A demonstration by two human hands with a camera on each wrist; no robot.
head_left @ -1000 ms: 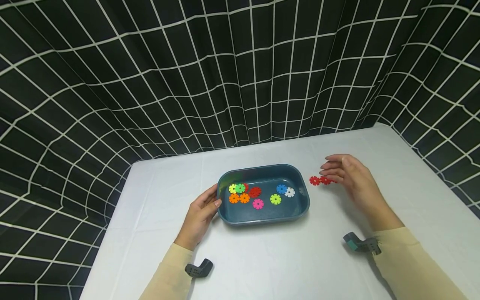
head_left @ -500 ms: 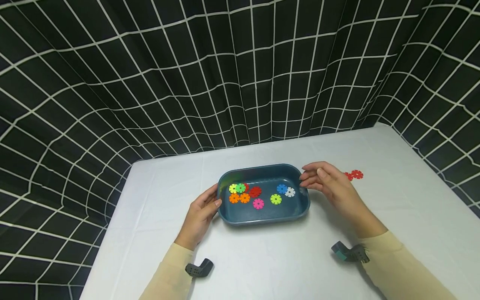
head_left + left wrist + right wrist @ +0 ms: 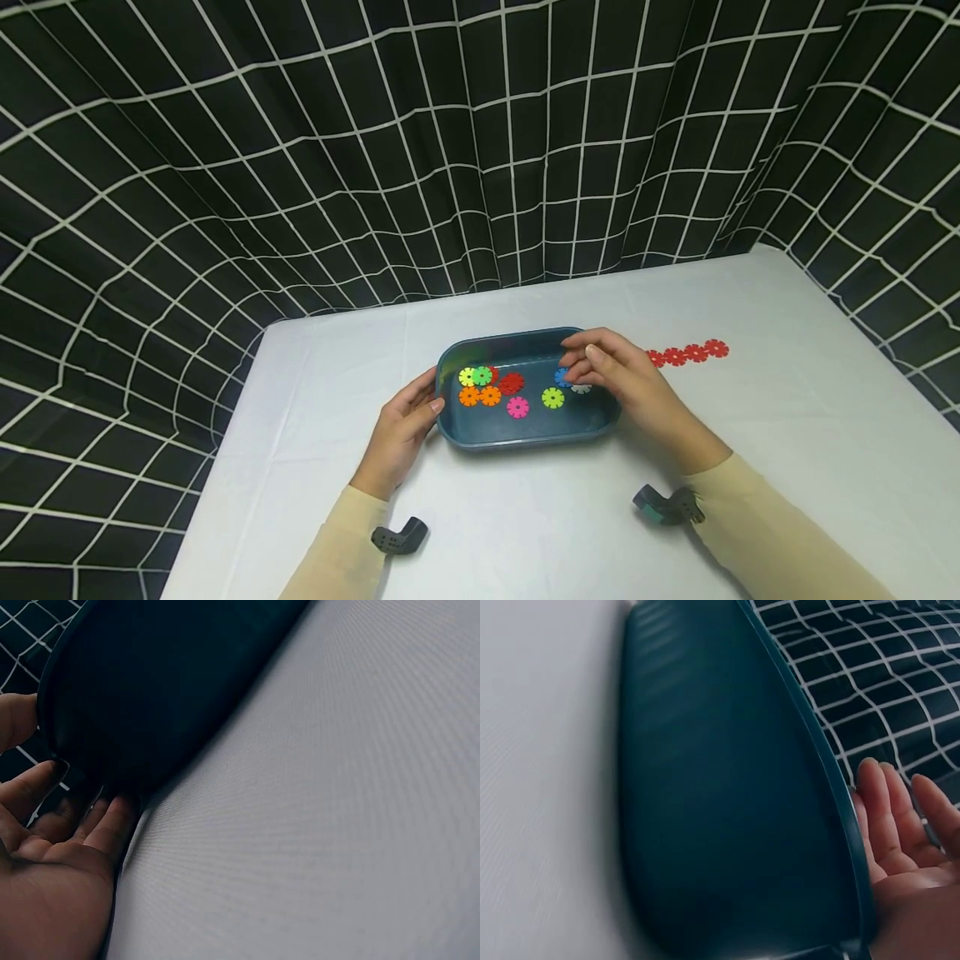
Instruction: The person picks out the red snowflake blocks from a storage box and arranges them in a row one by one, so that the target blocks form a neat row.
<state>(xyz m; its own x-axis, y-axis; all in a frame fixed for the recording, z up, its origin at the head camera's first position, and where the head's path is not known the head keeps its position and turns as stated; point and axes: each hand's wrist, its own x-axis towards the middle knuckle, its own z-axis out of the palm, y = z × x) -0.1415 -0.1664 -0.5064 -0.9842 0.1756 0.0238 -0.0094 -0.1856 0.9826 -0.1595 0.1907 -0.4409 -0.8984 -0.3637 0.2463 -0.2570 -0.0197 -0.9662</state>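
A dark teal rectangular tub (image 3: pixel 528 442) stands on the white table, with several notched plastic discs lying on its floor. At its left end my left hand (image 3: pixel 401 433) grips the tub, thumb at the rim and fingers against the outer wall, as the left wrist view also shows. My right hand (image 3: pixel 626 375) hovers over the tub's right end, fingers loosely bent and nothing visible in them. Below its fingertips lie a blue disc (image 3: pixel 562 377) and a white disc (image 3: pixel 581 388), both partly hidden. Nearby are a yellow-green disc (image 3: pixel 553 398) and a pink disc (image 3: pixel 517 407).
To the right of the tub, a row of red discs (image 3: pixel 696 353) lies on the white tablecloth (image 3: pixel 322 433). Orange discs (image 3: pixel 480 397), a green disc (image 3: pixel 482 376) and dark red discs (image 3: pixel 512 383) sit in the tub's left half. A black gridded curtain (image 3: pixel 420 167) hangs behind.
My right hand has moved left from above the red row, across the tub's right rim and over its inside. More of the red row now shows. The left hand and tub have stayed put.
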